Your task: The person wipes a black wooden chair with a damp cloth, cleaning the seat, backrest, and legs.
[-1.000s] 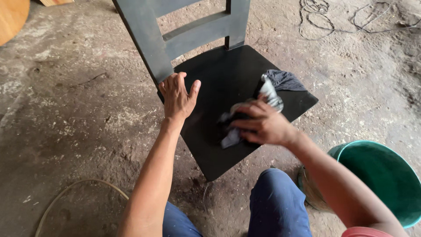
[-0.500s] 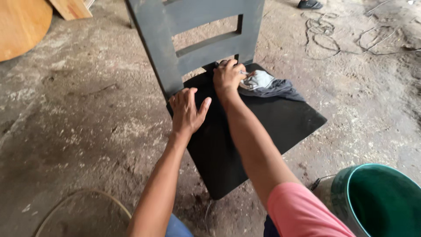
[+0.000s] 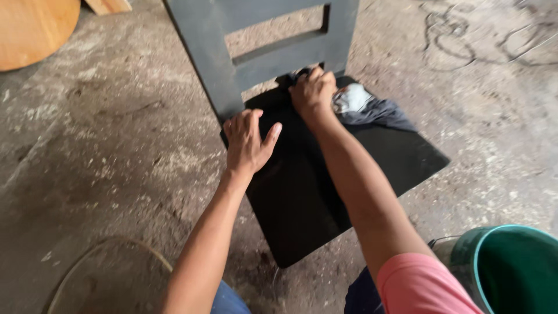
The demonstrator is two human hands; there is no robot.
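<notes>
The left hand (image 3: 247, 139) lies flat, fingers spread, on the left edge of the glossy black wooden seat (image 3: 325, 192) of a dark grey slatted chair (image 3: 279, 52); its grip is wide and holds nothing. At two o'clock from it, the right hand (image 3: 314, 93) presses a crumpled dark grey and white cloth (image 3: 363, 107) against the back of the seat, just below the lowest back slat, its grip curled down onto the cloth. Most of the cloth spills out at three o'clock from that hand, lying on the seat. A green plastic bucket (image 3: 511, 273) stands on the dusty concrete floor (image 3: 104, 151) at four o'clock from the seat, well apart from the hands. A round light wooden board (image 3: 32, 29) lies on the floor at ten o'clock, far off. Thin tangled wire (image 3: 482, 40) lies on the floor at one o'clock.
</notes>
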